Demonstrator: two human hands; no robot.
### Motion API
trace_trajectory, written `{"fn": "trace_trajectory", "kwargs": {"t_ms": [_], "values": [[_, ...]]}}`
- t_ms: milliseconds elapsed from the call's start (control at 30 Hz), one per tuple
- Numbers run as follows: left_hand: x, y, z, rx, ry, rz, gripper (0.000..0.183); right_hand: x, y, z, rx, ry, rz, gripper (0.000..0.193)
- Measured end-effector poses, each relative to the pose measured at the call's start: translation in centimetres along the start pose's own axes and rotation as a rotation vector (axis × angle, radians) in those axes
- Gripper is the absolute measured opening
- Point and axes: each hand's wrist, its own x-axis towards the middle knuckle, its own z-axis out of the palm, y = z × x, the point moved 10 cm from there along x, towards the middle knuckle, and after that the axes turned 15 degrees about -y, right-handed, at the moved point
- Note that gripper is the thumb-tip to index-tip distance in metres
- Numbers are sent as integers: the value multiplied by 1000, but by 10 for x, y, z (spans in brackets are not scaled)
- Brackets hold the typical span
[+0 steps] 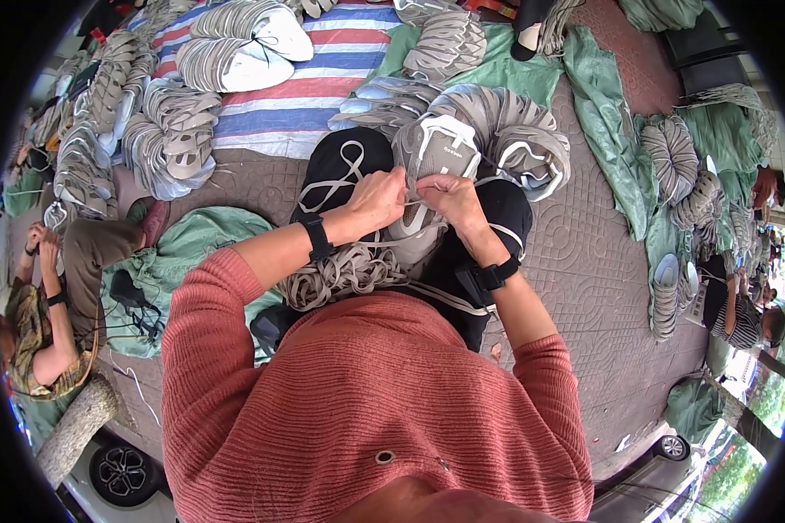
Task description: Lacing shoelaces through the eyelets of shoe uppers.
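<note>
A grey shoe upper (440,150) with a white edge rests between my knees, toe end toward me. My left hand (377,206) and my right hand (453,200) meet over its lacing area, with fingers pinched. A flat beige shoelace (415,204) runs between the fingertips; its exact path there is partly hidden. More of the lace loops over my dark left knee (336,152) and crosses my right leg. In my lap, below my left wrist, lies a tangled heap of beige laces (344,275).
Stacked grey uppers (532,131) curve beyond the shoe upper. More bundles (235,52) lie on a striped sheet (296,96). A green sheet (606,122) lies at right. Another person (48,322) sits at left, near a tree trunk (78,427). Parked cars stand behind me.
</note>
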Motion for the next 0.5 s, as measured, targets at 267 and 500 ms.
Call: {"fn": "trace_trajectory", "kwargs": {"t_ms": [267,500], "values": [[12,-34,44,-928,-372,-314,18,-1,-4,4,49,-23,-50,16],[2,23,-4,407,-63,198,20,-4,-23,0,-463,23,-246,18]]}}
